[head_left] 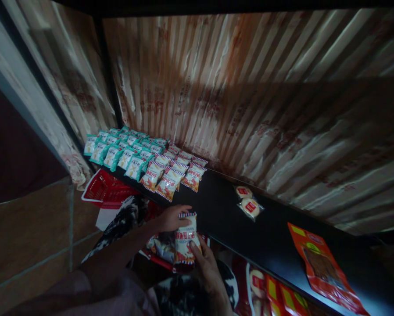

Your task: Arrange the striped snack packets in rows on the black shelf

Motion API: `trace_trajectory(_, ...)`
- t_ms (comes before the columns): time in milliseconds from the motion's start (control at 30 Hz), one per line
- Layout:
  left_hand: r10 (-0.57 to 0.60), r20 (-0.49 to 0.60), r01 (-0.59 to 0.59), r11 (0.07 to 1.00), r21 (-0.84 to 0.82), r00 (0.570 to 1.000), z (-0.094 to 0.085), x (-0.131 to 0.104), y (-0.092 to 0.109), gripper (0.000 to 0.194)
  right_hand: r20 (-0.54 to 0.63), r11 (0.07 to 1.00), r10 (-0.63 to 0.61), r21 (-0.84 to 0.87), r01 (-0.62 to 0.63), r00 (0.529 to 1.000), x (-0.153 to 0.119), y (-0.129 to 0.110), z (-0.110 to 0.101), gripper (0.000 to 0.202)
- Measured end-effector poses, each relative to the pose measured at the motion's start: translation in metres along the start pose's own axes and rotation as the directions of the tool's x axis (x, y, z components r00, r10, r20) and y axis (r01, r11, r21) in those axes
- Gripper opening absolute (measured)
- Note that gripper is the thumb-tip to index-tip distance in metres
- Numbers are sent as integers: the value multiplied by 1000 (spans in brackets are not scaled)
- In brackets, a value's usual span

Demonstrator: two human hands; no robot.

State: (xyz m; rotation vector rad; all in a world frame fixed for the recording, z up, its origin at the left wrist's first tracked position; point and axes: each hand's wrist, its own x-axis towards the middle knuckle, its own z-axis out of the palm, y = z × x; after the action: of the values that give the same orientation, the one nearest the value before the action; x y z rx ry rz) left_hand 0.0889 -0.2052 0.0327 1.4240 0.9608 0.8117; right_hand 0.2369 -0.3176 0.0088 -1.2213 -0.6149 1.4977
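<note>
A white snack bag with red lettering and striped ends is held upright between my two hands, close to the shelf's front edge. My left hand is closed on its upper left side. Low on the right side, my right hand grips it with the thumb across the front. Just beyond, several matching red-and-white snack bags stand in rows on the black shelf. Left of them are rows of teal-and-white snack bags. Under my hands, a red basket holds packets, partly hidden.
Two round wrapped crackers lie mid-shelf. A flat orange packet is at the right. Another red basket sits on the floor at the left. More orange packets show below the shelf. Corrugated sheeting stands behind.
</note>
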Motion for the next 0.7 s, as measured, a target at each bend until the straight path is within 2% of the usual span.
trace_trajectory(67, 63, -126, -62, 998, 5, 990, 2, 4, 2, 45, -1, 996, 33, 85, -33, 999, 1, 0, 1, 59)
trace_trajectory(100, 69, -188, -71, 997, -4, 980, 3, 5, 1, 44, -38, 991, 25, 131, -20, 999, 2, 0, 2, 63)
trace_trajectory(167, 9, -242, -24, 998, -61, 970, 8, 4, -4, 43, -121, 978, 13, 208, 12, 993, 7, -1, 5, 70)
trace_trajectory(267, -127, -117, 109, 982, -152, 985, 17, -5, -14, 45, -208, 962, 11, 268, 46, 978, 14, -2, 9, 75)
trace_trajectory(367, -144, 27, 146, 975, -167, 989, 27, -15, -23, 46, -225, 964, -24, 253, 82, 974, 19, 0, 10, 69)
trace_trajectory(433, -143, 75, 155, 970, -188, 987, 33, -19, -27, 47, -235, 969, -49, 225, 103, 971, 21, 3, 10, 65)
trace_trajectory(567, -157, 46, 164, 957, -241, 986, 37, -21, -34, 48, -240, 978, -58, 179, 103, 969, 20, 7, 12, 65)
trace_trajectory(700, -167, 8, 164, 960, -227, 986, 34, -23, -33, 45, -210, 981, -46, 177, 84, 977, 17, 8, 16, 72)
